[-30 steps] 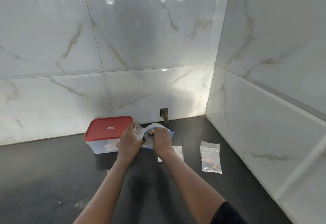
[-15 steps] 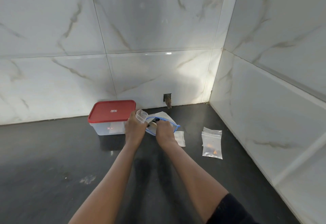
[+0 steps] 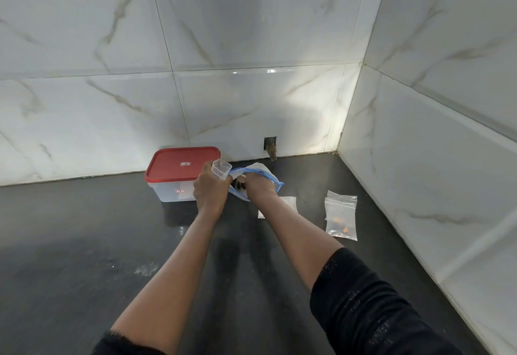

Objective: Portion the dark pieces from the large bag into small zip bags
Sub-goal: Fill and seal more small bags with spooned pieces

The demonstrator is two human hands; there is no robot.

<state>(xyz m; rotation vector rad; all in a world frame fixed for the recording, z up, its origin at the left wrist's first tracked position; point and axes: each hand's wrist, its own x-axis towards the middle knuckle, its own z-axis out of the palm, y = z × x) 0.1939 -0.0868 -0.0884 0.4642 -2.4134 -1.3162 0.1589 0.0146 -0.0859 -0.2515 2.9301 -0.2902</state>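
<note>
While the left hand (image 3: 209, 189) grips a small zip bag (image 3: 221, 169), mouth held open above its curled fingers, the right hand (image 3: 260, 187) reaches into the large bag (image 3: 264, 174), blue-rimmed, just right of those fingers. Right fingers are hidden inside; can't tell if they hold anything. Dark pieces (image 3: 240, 185) show btwn both hands, inside the large bag. A red-lidded container (image 3: 181, 164) sits left of the left fingers. Clear pouches (image 3: 341, 217) w/ a few bits lie well right of the right fingers, on the black countertop (image 3: 84, 242).
</note>
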